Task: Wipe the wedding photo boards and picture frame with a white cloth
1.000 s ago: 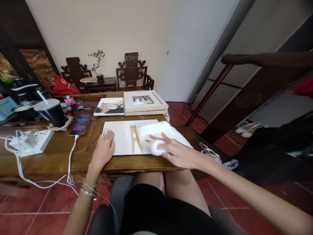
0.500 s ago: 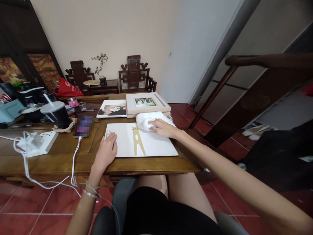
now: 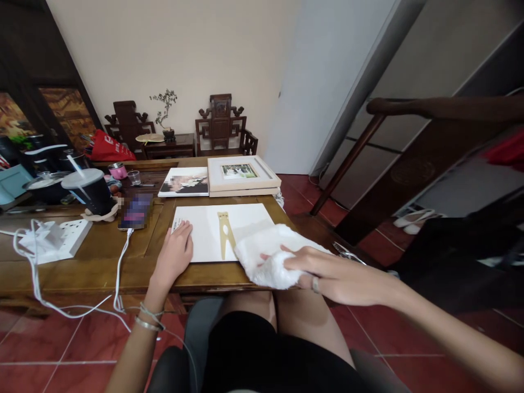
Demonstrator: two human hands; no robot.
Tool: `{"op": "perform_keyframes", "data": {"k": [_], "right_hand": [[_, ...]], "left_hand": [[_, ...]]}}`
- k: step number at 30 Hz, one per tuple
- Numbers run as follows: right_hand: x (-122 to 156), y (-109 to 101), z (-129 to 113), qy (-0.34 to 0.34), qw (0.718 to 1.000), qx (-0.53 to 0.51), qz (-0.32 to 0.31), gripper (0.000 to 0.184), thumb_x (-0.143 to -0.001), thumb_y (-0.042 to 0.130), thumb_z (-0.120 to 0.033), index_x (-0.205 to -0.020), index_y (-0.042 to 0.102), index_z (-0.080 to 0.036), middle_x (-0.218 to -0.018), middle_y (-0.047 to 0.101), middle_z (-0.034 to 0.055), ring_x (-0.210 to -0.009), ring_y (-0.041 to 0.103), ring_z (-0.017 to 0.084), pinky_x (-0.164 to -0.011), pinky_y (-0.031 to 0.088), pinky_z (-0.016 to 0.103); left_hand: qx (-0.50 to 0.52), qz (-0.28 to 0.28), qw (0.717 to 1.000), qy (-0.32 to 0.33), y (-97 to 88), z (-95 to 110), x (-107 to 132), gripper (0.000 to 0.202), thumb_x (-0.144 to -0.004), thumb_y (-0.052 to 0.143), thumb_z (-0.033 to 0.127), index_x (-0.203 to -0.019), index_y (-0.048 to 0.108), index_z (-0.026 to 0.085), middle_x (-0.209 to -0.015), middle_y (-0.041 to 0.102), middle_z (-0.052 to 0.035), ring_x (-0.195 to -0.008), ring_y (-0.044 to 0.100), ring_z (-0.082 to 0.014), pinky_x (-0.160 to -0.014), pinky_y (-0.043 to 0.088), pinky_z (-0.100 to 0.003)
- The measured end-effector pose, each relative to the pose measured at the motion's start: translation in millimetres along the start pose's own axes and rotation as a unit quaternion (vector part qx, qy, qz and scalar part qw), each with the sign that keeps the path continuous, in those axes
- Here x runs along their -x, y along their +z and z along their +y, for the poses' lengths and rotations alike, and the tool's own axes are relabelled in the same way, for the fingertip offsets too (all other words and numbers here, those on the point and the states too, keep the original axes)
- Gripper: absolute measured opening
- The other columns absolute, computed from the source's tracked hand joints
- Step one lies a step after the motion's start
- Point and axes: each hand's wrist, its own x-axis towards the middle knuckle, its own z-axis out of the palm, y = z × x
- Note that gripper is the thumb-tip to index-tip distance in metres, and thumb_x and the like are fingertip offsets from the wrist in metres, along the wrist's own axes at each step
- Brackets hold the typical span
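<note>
A white panel [image 3: 208,232] with a tan stand strip [image 3: 225,238] lies flat on the wooden table [image 3: 102,256] in front of me. My left hand [image 3: 175,256] rests flat on the panel's near left corner, fingers stretched out. My right hand [image 3: 327,270] grips a bunched white towel [image 3: 270,254] at the panel's near right corner, over the table's front edge. The towel hides that corner of the panel.
A framed photo [image 3: 241,173] and a photo print [image 3: 184,182] lie beyond the panel. To the left are a phone [image 3: 136,211], a black lidded cup [image 3: 90,190], a white power strip [image 3: 61,239] with cables. A wooden stair rail [image 3: 429,106] rises on the right.
My right hand has drawn the towel from the panel's far right corner down to its near right corner. My left hand has stayed in place.
</note>
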Motion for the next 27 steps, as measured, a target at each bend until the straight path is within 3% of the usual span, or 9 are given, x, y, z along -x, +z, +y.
{"op": "perform_keyframes", "data": {"k": [2, 5, 9, 11, 14, 16, 18, 21, 27], "right_hand": [[2.6, -5.2, -4.5, -0.002, 1.0, -0.011, -0.009, 0.026, -0.082, 0.041, -0.028, -0.089, 0.065, -0.021, -0.086, 0.062, 0.0077, -0.087, 0.057, 0.025, -0.081, 0.045, 0.034], [-19.1, -9.8, 0.4, -0.021, 1.0, 0.005, 0.015, 0.023, -0.083, 0.04, -0.026, -0.084, 0.062, -0.02, -0.085, 0.061, 0.0074, -0.089, 0.056, 0.025, -0.082, 0.044, 0.034], [-81.5, -9.7, 20.8, -0.034, 0.995, 0.046, 0.086, 0.023, -0.085, 0.036, -0.023, -0.083, 0.058, -0.018, -0.084, 0.062, 0.0083, -0.089, 0.057, 0.025, -0.084, 0.042, 0.036], [-117.0, -7.1, 28.6, -0.029, 0.989, 0.065, 0.133, 0.026, -0.087, 0.034, -0.021, -0.094, 0.058, -0.016, -0.09, 0.064, 0.0105, -0.09, 0.058, 0.026, -0.084, 0.042, 0.038], [-158.7, -0.1, 29.1, 0.002, 0.98, 0.104, 0.172, 0.031, -0.089, 0.031, -0.019, -0.107, 0.056, -0.012, -0.096, 0.065, 0.0156, -0.101, 0.057, 0.032, -0.089, 0.04, 0.049], [-170.7, 6.6, 22.9, -0.009, 0.978, 0.12, 0.169, 0.033, -0.089, 0.033, -0.016, -0.112, 0.056, -0.01, -0.107, 0.063, 0.0194, -0.115, 0.05, 0.035, -0.094, 0.034, 0.058], [-167.1, 14.7, 13.6, -0.051, 0.976, 0.144, 0.153, 0.035, -0.087, 0.035, -0.014, -0.115, 0.056, -0.01, -0.126, 0.055, 0.0222, -0.129, 0.037, 0.037, -0.097, 0.03, 0.064], [-136.4, 28.0, -4.6, -0.112, 0.971, 0.178, 0.117, 0.037, -0.086, 0.038, -0.013, -0.118, 0.058, -0.011, -0.147, 0.037, 0.0191, -0.14, 0.019, 0.038, -0.101, 0.025, 0.069], [-53.7, 37.9, -48.8, -0.173, 0.976, 0.133, 0.026, 0.035, -0.079, 0.046, -0.009, -0.108, 0.064, -0.015, -0.147, 0.04, 0.0128, -0.142, 0.018, 0.034, -0.108, 0.022, 0.062]], "left_hand": [[0.004, 0.0, 1.0, 0.0, 1.0, -1.1, -0.4, 0.039, -0.091, 0.035, 0.014, -0.125, 0.055, 0.013, -0.138, 0.052, -0.0149, -0.135, 0.04, -0.0251, -0.112, 0.026, -0.051], [0.009, 0.0, 1.0, -0.001, 1.4, -2.0, -1.0, 0.039, -0.091, 0.036, 0.014, -0.124, 0.055, 0.013, -0.138, 0.053, -0.0147, -0.135, 0.04, -0.025, -0.112, 0.027, -0.051], [0.009, 0.001, 1.0, 0.001, 0.6, -2.0, -1.2, 0.038, -0.091, 0.035, 0.015, -0.124, 0.056, 0.014, -0.137, 0.053, -0.0144, -0.135, 0.04, -0.0246, -0.112, 0.028, -0.051], [0.008, 0.001, 1.0, -0.001, 0.0, -1.5, -1.0, 0.038, -0.091, 0.035, 0.015, -0.124, 0.056, 0.013, -0.138, 0.053, -0.0145, -0.135, 0.04, -0.0244, -0.112, 0.027, -0.051], [0.008, -0.001, 1.0, -0.004, -0.9, -0.4, -0.8, 0.039, -0.092, 0.035, 0.015, -0.124, 0.056, 0.011, -0.137, 0.053, -0.0151, -0.134, 0.041, -0.0245, -0.112, 0.028, -0.05], [0.008, -0.002, 1.0, -0.004, -1.4, 0.2, -0.7, 0.039, -0.092, 0.035, 0.015, -0.124, 0.056, 0.011, -0.137, 0.053, -0.0151, -0.134, 0.042, -0.0245, -0.113, 0.028, -0.049], [0.008, -0.002, 1.0, -0.005, -1.7, 0.6, -0.7, 0.039, -0.092, 0.036, 0.016, -0.124, 0.056, 0.011, -0.137, 0.053, -0.0149, -0.134, 0.041, -0.0247, -0.112, 0.028, -0.05], [0.008, -0.001, 1.0, -0.004, -1.9, 1.1, -0.6, 0.039, -0.092, 0.036, 0.016, -0.125, 0.055, 0.012, -0.137, 0.053, -0.0147, -0.135, 0.041, -0.0253, -0.112, 0.028, -0.05], [-0.002, -0.004, 1.0, -0.002, -2.7, 2.5, 0.7, 0.039, -0.091, 0.035, 0.014, -0.124, 0.055, 0.011, -0.137, 0.053, -0.0149, -0.134, 0.041, -0.0251, -0.113, 0.027, -0.049]]}}
